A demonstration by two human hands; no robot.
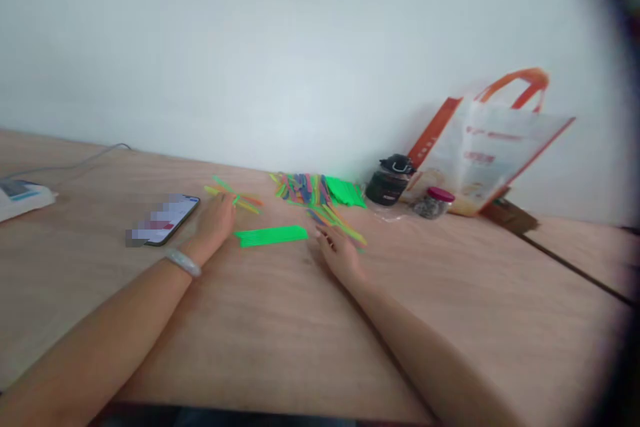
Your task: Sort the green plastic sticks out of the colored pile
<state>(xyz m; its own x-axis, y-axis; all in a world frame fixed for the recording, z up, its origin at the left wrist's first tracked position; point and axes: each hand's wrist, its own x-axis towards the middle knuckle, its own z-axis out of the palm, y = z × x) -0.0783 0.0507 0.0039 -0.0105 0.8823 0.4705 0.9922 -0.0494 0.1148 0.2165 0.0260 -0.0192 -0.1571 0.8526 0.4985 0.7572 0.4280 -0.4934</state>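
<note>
My left hand, with a pale bracelet at the wrist, is closed at a small loose group of coloured sticks. A bit of a green stick shows at its fingertips, and a yellow stick pokes out beside it. My right hand is loosely curled with its fingers apart, next to several yellow and orange sticks; I see nothing held in it. Between the hands lies a neat row of bright green sticks. Farther back is a heap of mixed coloured sticks, alongside more green sticks.
A phone lies left of my left hand. At the back right stand a black-lidded bottle, a jar with a red lid and a white bag with orange handles. A white device with a cable sits far left.
</note>
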